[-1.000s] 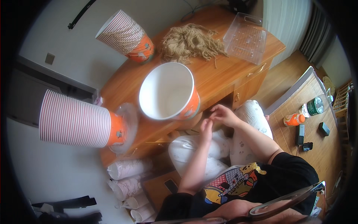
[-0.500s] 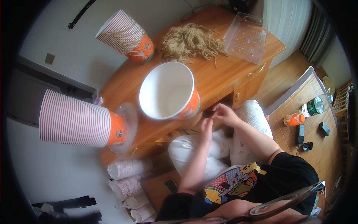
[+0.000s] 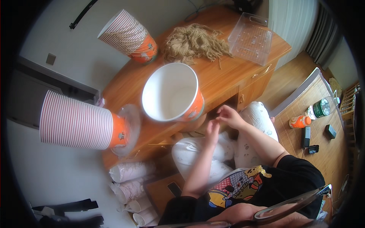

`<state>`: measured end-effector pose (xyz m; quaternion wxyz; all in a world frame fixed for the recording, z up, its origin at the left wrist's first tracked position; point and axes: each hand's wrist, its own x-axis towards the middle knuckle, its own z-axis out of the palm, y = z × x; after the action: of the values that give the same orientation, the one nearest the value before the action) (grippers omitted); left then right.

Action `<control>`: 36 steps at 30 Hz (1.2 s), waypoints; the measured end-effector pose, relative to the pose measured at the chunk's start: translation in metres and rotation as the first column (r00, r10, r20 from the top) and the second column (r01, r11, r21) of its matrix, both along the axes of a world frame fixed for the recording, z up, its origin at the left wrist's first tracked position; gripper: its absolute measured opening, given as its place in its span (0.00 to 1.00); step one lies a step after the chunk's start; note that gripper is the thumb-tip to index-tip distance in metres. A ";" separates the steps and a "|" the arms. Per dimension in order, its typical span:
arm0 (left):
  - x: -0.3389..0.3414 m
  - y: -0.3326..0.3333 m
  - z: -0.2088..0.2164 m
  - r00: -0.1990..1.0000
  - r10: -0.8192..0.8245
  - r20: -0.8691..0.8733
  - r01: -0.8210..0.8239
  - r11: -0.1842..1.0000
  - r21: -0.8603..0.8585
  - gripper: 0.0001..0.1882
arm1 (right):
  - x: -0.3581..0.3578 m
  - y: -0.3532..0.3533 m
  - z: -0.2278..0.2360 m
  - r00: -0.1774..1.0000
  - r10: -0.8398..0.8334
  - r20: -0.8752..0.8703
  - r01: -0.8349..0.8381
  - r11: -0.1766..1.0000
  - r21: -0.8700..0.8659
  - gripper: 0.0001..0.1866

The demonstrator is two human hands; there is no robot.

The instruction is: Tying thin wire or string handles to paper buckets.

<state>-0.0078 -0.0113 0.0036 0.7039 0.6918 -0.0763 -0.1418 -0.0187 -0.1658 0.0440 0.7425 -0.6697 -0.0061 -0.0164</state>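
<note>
My left hand (image 3: 212, 131) and my right hand (image 3: 229, 116) meet over my lap, just in front of the desk edge, with their fingertips close together. The fingers of both are bent in as in a pinch; whatever lies between them is too small to make out. Closest to them on the desk stands a large paper bucket (image 3: 167, 93), white inside and orange outside, its mouth facing up. Behind it sits a tangled heap of tan strings (image 3: 194, 42). Tan strands hang over a stack of striped-rim paper buckets (image 3: 128, 37) at the back left.
A taller stack of paper buckets (image 3: 76, 121) rises at the left, beside crumpled clear plastic (image 3: 131, 131). A clear plastic tray (image 3: 249, 41) lies at the desk's far right. Wrapped cup stacks (image 3: 131, 171) lie below left. On the right-hand mat are an orange bottle (image 3: 299, 121) and a large clear jar (image 3: 320, 108).
My hands have shifted only slightly at the fingers, staying close together over my lap. The buckets, strings and tray have not moved.
</note>
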 end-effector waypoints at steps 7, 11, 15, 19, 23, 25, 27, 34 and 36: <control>0.000 0.001 0.002 0.998 -0.023 0.055 0.023 1.000 0.005 0.07 | 0.000 0.001 0.001 1.000 -0.005 -0.019 0.005 1.000 0.008 0.13; -0.001 -0.001 0.007 0.998 -0.017 0.062 0.016 1.000 0.027 0.06 | 0.001 0.000 -0.002 1.000 -0.010 -0.023 0.010 1.000 0.000 0.13; -0.001 -0.003 0.011 0.998 -0.004 0.060 0.002 1.000 0.027 0.06 | 0.001 0.000 -0.002 0.999 -0.016 -0.035 0.016 1.000 -0.002 0.12; 0.000 -0.001 0.008 0.994 0.001 0.113 -0.007 0.998 0.056 0.07 | 0.001 0.001 0.000 0.999 -0.018 -0.032 0.018 1.000 -0.005 0.12; 0.001 0.000 0.006 0.991 -0.001 0.131 -0.003 0.999 0.035 0.07 | 0.001 0.001 0.003 0.999 -0.022 -0.032 0.022 1.000 -0.018 0.12; 0.000 -0.002 0.011 0.993 -0.032 0.117 0.024 0.997 0.070 0.08 | 0.000 -0.001 0.001 0.999 -0.038 -0.033 0.038 0.999 -0.008 0.13; 0.000 0.000 0.010 0.992 -0.029 0.125 0.019 0.997 0.079 0.09 | 0.001 0.000 0.001 0.999 -0.034 -0.035 0.033 0.999 -0.007 0.13; -0.002 -0.002 0.015 0.992 -0.024 0.123 0.020 0.999 0.040 0.12 | 0.002 0.000 -0.002 0.999 -0.026 -0.033 0.026 1.000 -0.003 0.13; -0.001 0.000 0.016 0.994 -0.032 0.102 0.027 0.999 0.044 0.12 | 0.002 0.000 -0.001 0.999 -0.022 -0.033 0.022 1.000 0.000 0.13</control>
<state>-0.0090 -0.0113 0.0195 0.6819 0.7119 -0.1196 -0.1181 -0.0168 -0.1657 0.0427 0.7422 -0.6699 0.0133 -0.0136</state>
